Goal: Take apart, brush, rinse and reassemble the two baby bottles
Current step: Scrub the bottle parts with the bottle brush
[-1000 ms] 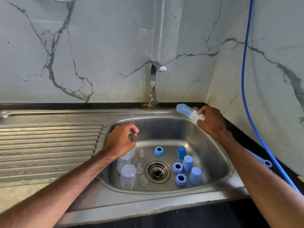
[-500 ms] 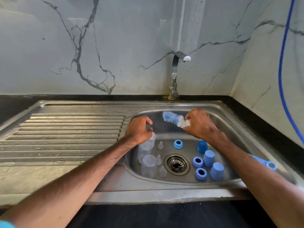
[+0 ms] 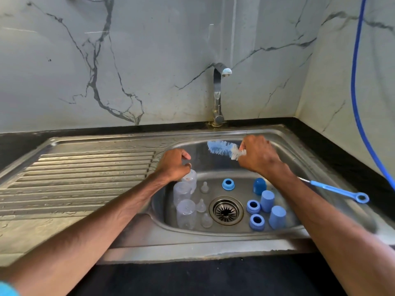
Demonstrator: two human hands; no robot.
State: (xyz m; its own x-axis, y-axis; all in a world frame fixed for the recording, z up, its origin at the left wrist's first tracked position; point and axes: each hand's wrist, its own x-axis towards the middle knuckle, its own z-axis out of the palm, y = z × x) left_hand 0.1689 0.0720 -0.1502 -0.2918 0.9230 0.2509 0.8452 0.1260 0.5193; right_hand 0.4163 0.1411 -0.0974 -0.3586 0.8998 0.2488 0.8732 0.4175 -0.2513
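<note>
Three clear bottle bodies [image 3: 185, 213] stand at the left side of the sink [image 3: 213, 242] basin, just right of the ribbed drainboard [image 3: 85, 174]. The left hand [image 3: 174, 165] grips the rearmost body [image 3: 190, 178] from above, fingers [image 3: 185, 154] curled round its upper part, as it did a second ago. Three clear nipples [image 3: 201, 206] lie between the bodies and the drain [image 3: 226, 211].

Above them, the brush head [image 3: 222, 148] (blue bristles, white at the root) has travelled from the rear right rim of the basin toward the left hand. It now points at that hand, near but not touching. Judgement: disassembly is complete, and brushing is about to start on the gripped body.

Right of the drain lie three blue collars [image 3: 253, 206] and three blue caps [image 3: 267, 200], all separate. The right hand [image 3: 258, 155] holds the brush at the bristle root, fingers closed round the stem. The blue handle [image 3: 339, 192] trails behind the forearm over the right rim.

The left hand covers the mouth of the gripped body. The brush head therefore lies above and right of that bottle, with the left fingers between them.
</note>
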